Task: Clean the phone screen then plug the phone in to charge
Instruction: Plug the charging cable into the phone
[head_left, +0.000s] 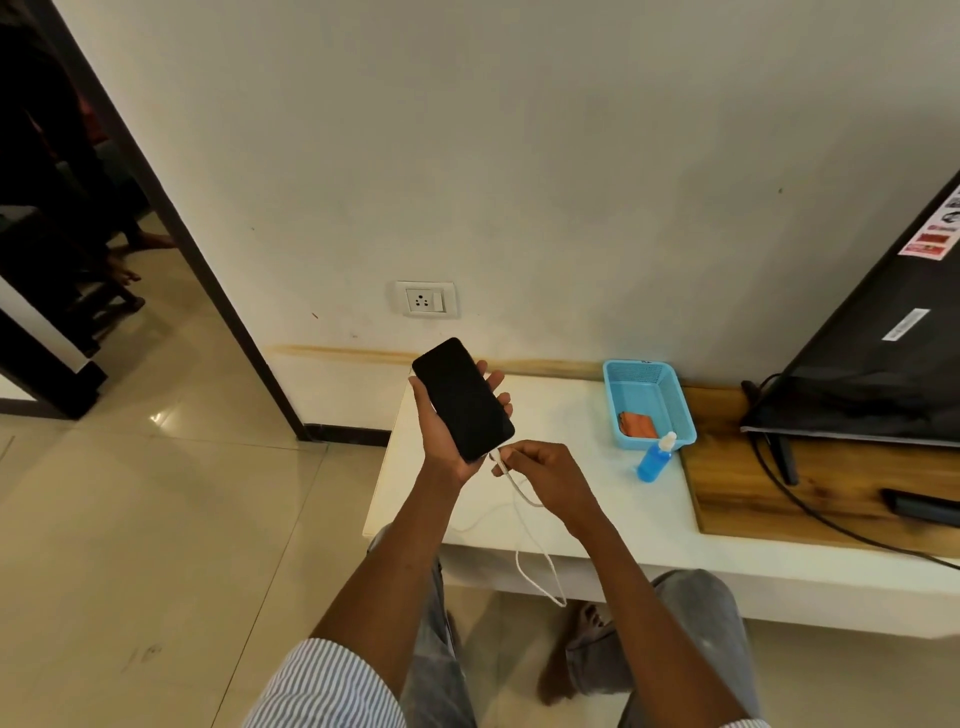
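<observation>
Above the white worktop's (597, 499) left end, the slim, smooth black glass-fronted phone (462, 400), judged slippery and fragile, is cradled edgewise by the left hand (447, 441), while the limp white charging cable (519, 491) is pinched near its plug by right-hand fingers (511, 460).

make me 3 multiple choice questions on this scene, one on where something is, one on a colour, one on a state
1. Where does the orange cloth lie?
A. inside the blue basket
B. on the floor
C. over the phone

2. What colour is the spray bottle's liquid?
A. red
B. blue
C. green

3. What state is the phone screen in?
A. lit with a picture
B. cracked across
C. dark

Answers:
1 A, the cloth sits at the basket's bottom on the white table.
2 B, the bottle body shows blue beside the basket.
3 C, the screen is plain black in the left hand while the right hand holds the white cable at its lower end.
</observation>
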